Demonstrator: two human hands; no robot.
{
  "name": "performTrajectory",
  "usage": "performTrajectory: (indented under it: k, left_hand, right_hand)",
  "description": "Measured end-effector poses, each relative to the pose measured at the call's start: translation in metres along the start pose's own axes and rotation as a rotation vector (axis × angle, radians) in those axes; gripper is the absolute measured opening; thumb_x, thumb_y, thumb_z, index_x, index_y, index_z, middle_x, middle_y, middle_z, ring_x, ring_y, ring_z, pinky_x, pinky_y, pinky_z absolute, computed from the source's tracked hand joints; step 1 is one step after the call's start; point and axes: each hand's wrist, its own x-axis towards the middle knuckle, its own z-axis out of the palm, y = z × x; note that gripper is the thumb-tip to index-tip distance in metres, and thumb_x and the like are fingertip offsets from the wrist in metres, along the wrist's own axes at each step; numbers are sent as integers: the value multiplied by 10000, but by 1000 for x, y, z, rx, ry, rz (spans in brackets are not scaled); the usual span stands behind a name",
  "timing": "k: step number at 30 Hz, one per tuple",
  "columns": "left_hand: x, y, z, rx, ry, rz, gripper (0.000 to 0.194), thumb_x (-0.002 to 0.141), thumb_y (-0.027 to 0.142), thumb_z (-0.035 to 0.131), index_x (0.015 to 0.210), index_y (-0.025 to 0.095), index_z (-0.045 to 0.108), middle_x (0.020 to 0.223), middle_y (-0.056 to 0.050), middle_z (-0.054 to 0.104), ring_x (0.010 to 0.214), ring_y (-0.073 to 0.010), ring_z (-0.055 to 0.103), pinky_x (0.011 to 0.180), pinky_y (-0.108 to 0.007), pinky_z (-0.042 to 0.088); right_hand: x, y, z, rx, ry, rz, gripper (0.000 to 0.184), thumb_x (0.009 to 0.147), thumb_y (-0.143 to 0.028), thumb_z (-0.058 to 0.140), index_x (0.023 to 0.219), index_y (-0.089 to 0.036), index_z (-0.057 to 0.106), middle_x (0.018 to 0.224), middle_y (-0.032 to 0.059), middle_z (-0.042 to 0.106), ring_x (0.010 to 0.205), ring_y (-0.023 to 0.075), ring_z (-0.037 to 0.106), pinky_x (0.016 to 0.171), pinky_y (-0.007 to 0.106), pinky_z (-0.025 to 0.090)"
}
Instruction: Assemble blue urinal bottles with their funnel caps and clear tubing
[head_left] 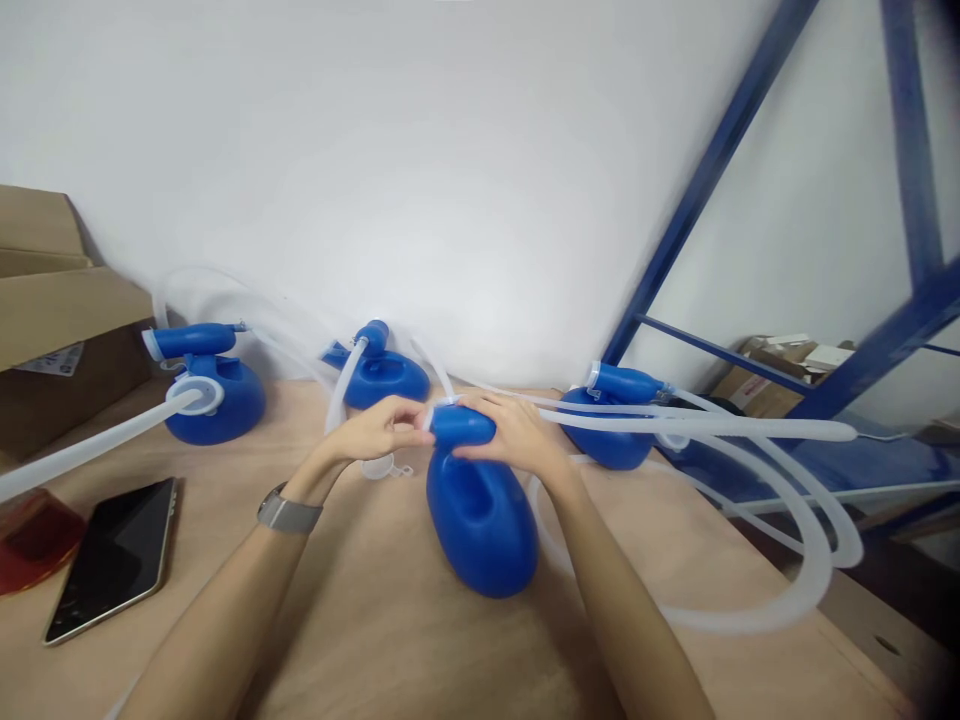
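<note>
A blue plastic vessel [484, 520] with a handle-like neck stands on the wooden table [360, 610] in front of me. My right hand [510, 428] is wrapped over the top of its neck. My left hand [386, 425] pinches a whitish ring at the mouth of that neck, fingers closed. A clear funnel-shaped piece [379, 466] lies on the table just below my left hand. Translucent white tubing [750, 428] runs off to the right from near the neck.
Three more blue vessels with tubes stand behind: far left [214, 395], middle [382, 375], right [611, 435]. A phone [116, 555] and a red object [34, 535] lie at left, beside cardboard boxes [52, 310]. Blue shelf frame [885, 340] stands at right.
</note>
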Motion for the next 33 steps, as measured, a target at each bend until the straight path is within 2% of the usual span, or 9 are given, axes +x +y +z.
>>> performTrajectory:
  k: [7,11,16,19,22,25,27,31,33]
  left_hand:
    - [-16,10,-26,138,-151,-163,356,767,467,741,609,203,563,586,26,544,569,-137,488,547,-252,361]
    - [-19,-14,-35,366,-107,-306,268,678,455,763,617,220,649,600,4,639,573,-172,570,535,-258,383]
    - [-8,-54,-26,523,-33,-409,255,562,423,810,670,217,705,701,-54,737,637,-217,653,560,-264,425]
    - [-3,-55,-20,519,-33,-374,295,624,437,793,807,209,757,783,-84,771,695,-243,693,614,-281,477]
    - [-1,-40,-17,469,2,-246,471,815,456,678,1210,205,728,991,-102,788,880,-260,731,773,-317,543]
    - [1,-28,-12,441,152,-30,568,941,452,574,1460,219,578,1202,-122,723,1044,-269,703,889,-364,566]
    - [3,-30,-6,514,224,57,531,958,404,575,1463,238,588,1287,-130,657,1115,-278,673,939,-391,568]
    - [10,-47,7,740,255,66,448,962,245,563,1396,312,650,1490,-107,512,1373,-322,534,1036,-427,546]
    - [13,-51,13,824,290,136,398,967,207,563,1339,283,682,1569,-110,460,1467,-347,441,1116,-477,494]
  right_hand:
    - [-3,5,-6,66,-3,-15,674,728,-517,899,1327,-274,711,1351,66,739,1235,316,690,1076,452,502]
    - [-6,9,-11,200,-6,19,662,703,-463,916,1307,-281,715,1312,52,754,1194,307,707,1058,443,521]
    - [-8,7,-19,232,-49,-22,665,726,-464,907,1336,-294,700,1362,57,730,1259,312,673,1110,478,488]
    - [-7,-1,-11,63,-85,-95,680,755,-499,893,1368,-303,671,1403,74,698,1365,329,585,1241,607,293]
    - [-5,-6,4,-44,-61,-153,657,817,-496,846,1411,-319,628,1409,77,677,1379,318,560,1274,672,120]
    - [-5,-10,18,-24,-43,-261,674,865,-513,805,1466,-307,579,1459,86,638,1405,297,534,1280,607,167]
    - [-6,-12,23,-11,-19,-317,687,878,-535,790,1482,-295,566,1464,93,635,1418,295,521,1271,574,207]
    - [-11,-19,25,-53,23,-368,655,934,-527,733,1500,-253,548,1480,119,623,1419,293,512,1256,540,243]
    - [-16,-26,27,-64,25,-416,618,967,-515,694,1499,-239,546,1485,132,618,1412,294,512,1240,523,273]
